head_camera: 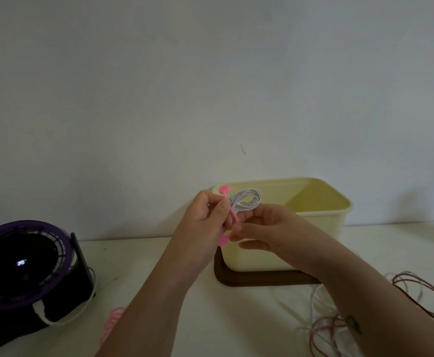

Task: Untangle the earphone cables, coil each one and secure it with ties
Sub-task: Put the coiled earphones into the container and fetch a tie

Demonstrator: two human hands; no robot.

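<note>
Head view: you hold both hands up in front of the yellow box (321, 210), above the table (159, 258). Your left hand (203, 220) pinches a pink tie (232, 215) with curled fingers. The tie runs up and down, with a round end at the top and another at the bottom. Your right hand (270, 228) curls its fingers under a small coil of white earphone cable (246, 199) and holds it. The coil touches the tie, just beside your left fingers. The box sits on a brown lid (262, 280). Loose cables (411, 292), reddish and white, lie on the table under your right arm. More pink ties (112, 318) lie near your left arm. A purple fan (22, 261) stands far to the left.
</note>
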